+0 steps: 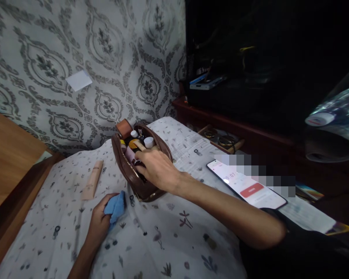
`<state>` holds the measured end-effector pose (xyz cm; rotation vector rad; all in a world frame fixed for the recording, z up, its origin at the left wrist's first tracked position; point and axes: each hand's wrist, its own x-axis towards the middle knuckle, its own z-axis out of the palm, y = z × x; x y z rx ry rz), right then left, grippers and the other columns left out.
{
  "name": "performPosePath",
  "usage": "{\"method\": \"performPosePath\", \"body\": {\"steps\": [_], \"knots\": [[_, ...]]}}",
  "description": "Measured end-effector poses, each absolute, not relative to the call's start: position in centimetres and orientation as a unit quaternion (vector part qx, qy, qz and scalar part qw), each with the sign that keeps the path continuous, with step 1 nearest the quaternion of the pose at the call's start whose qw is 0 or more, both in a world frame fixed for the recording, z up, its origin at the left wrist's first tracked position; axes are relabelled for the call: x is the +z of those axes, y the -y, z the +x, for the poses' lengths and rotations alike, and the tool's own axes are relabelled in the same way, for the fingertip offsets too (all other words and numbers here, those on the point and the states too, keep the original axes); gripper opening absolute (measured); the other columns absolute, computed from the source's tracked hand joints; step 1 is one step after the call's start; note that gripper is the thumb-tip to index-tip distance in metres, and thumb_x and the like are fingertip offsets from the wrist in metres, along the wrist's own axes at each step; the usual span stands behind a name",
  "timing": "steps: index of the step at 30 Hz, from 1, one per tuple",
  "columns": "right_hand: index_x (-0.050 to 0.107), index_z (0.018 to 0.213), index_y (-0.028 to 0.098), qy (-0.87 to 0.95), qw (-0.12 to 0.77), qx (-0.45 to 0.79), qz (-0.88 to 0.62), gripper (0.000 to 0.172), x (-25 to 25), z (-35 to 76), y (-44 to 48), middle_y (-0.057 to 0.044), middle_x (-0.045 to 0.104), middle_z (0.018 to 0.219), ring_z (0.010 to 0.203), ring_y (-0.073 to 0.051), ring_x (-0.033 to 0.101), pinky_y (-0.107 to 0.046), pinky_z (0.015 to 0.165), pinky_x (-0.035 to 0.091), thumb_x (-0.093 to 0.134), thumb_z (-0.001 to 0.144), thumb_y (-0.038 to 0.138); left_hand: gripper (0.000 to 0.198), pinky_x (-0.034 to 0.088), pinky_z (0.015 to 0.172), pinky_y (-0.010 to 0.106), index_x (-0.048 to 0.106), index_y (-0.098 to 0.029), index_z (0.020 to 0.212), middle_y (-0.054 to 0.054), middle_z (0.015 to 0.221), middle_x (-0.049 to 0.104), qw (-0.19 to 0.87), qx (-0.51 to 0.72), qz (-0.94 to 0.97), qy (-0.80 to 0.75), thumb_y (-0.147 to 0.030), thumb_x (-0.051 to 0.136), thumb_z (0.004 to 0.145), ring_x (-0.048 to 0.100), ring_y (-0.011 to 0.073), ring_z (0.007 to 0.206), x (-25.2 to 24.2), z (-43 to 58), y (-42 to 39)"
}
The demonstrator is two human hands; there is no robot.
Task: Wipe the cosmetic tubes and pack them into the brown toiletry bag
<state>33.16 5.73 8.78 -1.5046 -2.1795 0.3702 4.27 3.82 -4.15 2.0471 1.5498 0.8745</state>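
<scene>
brown pouch [137, 183], lying unzipped on the patterned sheet [163, 240] — likely soft-walled yet weighty with containers [149, 142], so best steadied by its 6 o'clock end. the right hand [159, 170] is partly inside; whether it grips anything, i cannot tell. the left hand [101, 211], at the pouch's 8 o'clock, clasps a blue cloth [115, 207] — probably light, limp.
</scene>
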Motion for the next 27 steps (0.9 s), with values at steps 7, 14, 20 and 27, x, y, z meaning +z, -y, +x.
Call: {"method": "performPosePath", "body": {"steps": [7,14,20,27], "knots": [[0.070,0.114,0.018,0.773,0.278,0.165,-0.546,0.027,7.9,33.3,-6.0,-0.010,0.075,0.097,0.091,-0.024,0.071,-0.030,0.077,0.047,0.052,0.096,0.027,0.058,0.053,0.093,0.038,0.072,-0.016,0.107,0.007,0.106,0.075,0.220,0.324,0.734,-0.555,-0.021,0.044,0.056,0.068,0.0289,0.102,-4.2,4.4,-3.8],[0.068,0.106,0.019,0.784,0.301,0.119,-0.529,0.017,7.4,33.1,-5.9,-0.008,0.072,0.103,0.097,-0.023,0.068,-0.029,0.076,0.045,0.058,0.093,0.022,0.056,0.053,0.092,0.037,0.073,-0.018,0.102,0.006,0.102,0.077,0.226,0.334,0.720,-0.565,-0.021,0.043,0.054,0.069,0.0272,0.100,-3.8,4.9,-3.9],[0.065,0.113,0.018,0.796,0.267,0.102,-0.534,0.025,7.9,32.3,-6.7,-0.011,0.071,0.112,0.095,-0.025,0.069,-0.031,0.075,0.047,0.055,0.089,0.016,0.054,0.054,0.087,0.035,0.072,-0.018,0.101,0.005,0.099,0.077,0.234,0.333,0.723,-0.558,-0.020,0.043,0.055,0.069,0.0257,0.095,-3.5,5.1,-3.8],[0.065,0.114,0.015,0.739,0.405,0.105,-0.529,0.025,8.6,32.8,-7.2,-0.010,0.069,0.111,0.097,-0.020,0.066,-0.028,0.086,0.046,0.051,0.095,0.023,0.054,0.054,0.089,0.036,0.072,-0.017,0.102,0.006,0.100,0.075,0.236,0.335,0.729,-0.549,-0.020,0.043,0.057,0.068,0.0264,0.096,-3.3,5.2,-3.7]]}}
